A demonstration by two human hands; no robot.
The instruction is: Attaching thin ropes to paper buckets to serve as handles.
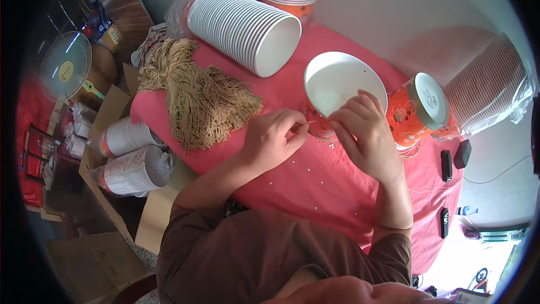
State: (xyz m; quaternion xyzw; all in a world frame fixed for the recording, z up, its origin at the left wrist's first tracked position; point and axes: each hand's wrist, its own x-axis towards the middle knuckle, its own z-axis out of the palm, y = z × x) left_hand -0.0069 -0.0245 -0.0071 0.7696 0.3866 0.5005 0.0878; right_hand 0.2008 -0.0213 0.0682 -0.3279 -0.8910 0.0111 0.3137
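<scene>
A white-lined paper bucket (pixel 337 76) with an orange printed outside stands on the red cloth, its mouth tilted toward me. My left hand (pixel 275 138) is left of its lower side, closed in a pinch on a thin pale strand (pixel 311 122) that pokes out between thumb and forefinger. Over the bucket's right front rim, my right hand (pixel 365 132) curves with bent fingers; what its fingertips hold, if anything, is hidden. A large bundle of tan strings (pixel 208 98) lies to the left. Several small pale bits (pixel 307 170) are scattered on the cloth near me.
Stacked white buckets (pixel 242 31) lie behind. An orange bucket (pixel 419 104) with string loops and a plastic-wrapped stack (pixel 486 87) are at right. Small black objects (pixel 446 166) sit on the red cloth (pixel 343 191). An open cardboard box (pixel 109 157) with wrapped stacks is at left.
</scene>
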